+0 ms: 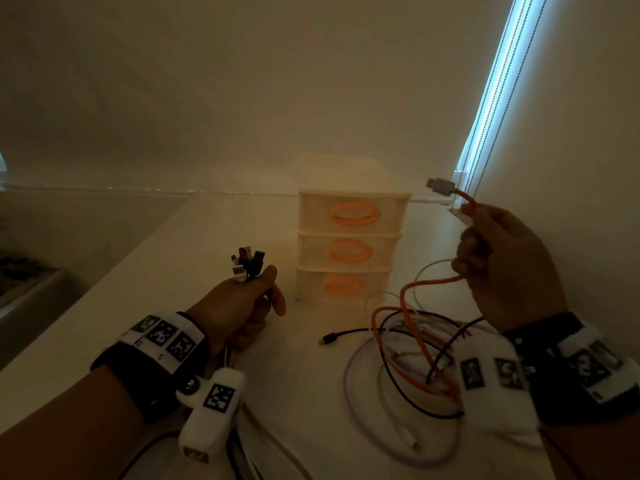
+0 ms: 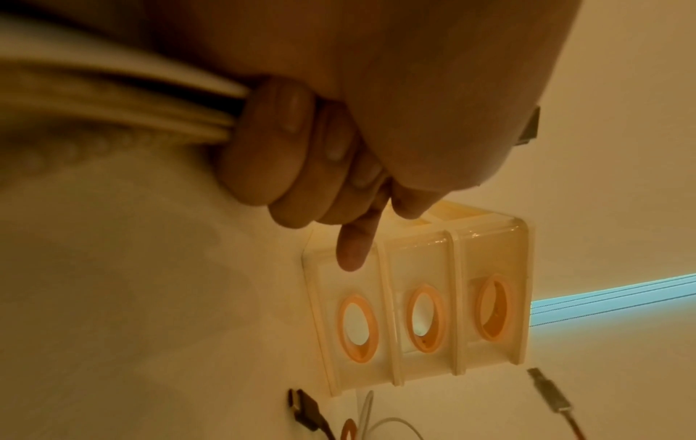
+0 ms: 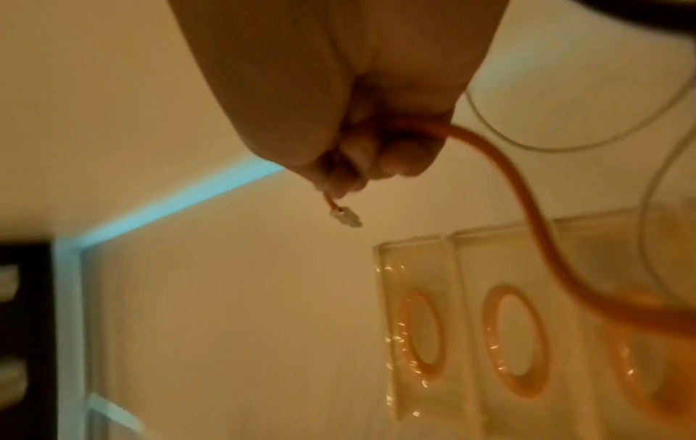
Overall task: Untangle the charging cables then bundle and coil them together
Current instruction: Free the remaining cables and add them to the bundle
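My left hand (image 1: 249,299) grips a bunch of cable ends (image 1: 246,265), their black and white plugs sticking up above the fist. In the left wrist view the fingers (image 2: 286,143) curl round white and black cords (image 2: 150,98). My right hand (image 1: 502,261), raised at the right, pinches the orange cable (image 1: 415,296) just below its grey plug (image 1: 440,186). The right wrist view shows the orange cable (image 3: 527,196) running out of the curled fingers (image 3: 361,160), the plug (image 3: 346,218) beyond them. A tangle of orange, black, white and lilac cables (image 1: 405,372) lies on the table under the right wrist.
A small three-drawer plastic organiser (image 1: 349,233) with orange oval handles stands on the white table (image 1: 156,306) between my hands. A loose black plug (image 1: 329,338) lies in front of it. A wall is behind, with a bright window gap (image 1: 498,84) at the right.
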### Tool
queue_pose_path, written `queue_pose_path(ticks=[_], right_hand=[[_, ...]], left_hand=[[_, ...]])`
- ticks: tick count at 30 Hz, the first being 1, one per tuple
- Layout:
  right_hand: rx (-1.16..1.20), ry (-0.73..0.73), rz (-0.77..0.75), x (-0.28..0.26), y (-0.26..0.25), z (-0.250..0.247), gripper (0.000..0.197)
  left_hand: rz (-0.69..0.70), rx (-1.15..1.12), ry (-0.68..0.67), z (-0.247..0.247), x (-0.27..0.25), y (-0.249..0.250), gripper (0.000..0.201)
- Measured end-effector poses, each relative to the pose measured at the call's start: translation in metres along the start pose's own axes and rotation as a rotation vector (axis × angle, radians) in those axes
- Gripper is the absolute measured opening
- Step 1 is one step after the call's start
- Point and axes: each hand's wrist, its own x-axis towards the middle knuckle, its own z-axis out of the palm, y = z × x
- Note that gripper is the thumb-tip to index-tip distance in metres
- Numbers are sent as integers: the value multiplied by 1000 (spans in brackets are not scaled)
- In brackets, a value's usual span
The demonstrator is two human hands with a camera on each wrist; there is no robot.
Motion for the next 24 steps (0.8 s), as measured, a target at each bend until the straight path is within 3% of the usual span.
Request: queue_pose_path(ticks=[2, 8, 11, 17, 24], right_hand=[[-159, -72, -168, -13, 1, 19, 18], [-540, -251, -462, -63, 32, 100, 9], [-518, -363, -430, -73, 46, 119, 13], [-490, -673, -318, -77, 40, 114, 7], [-675, -684, -59, -48, 44, 65, 18]], left_hand=[[40, -34, -5, 0, -4, 4, 59], [184, -235, -142, 16, -37, 24, 54], [176, -265, -191, 25, -50, 24, 42], [168, -449, -119, 21, -52, 22, 41], [246, -727, -96, -7, -35, 20, 46]])
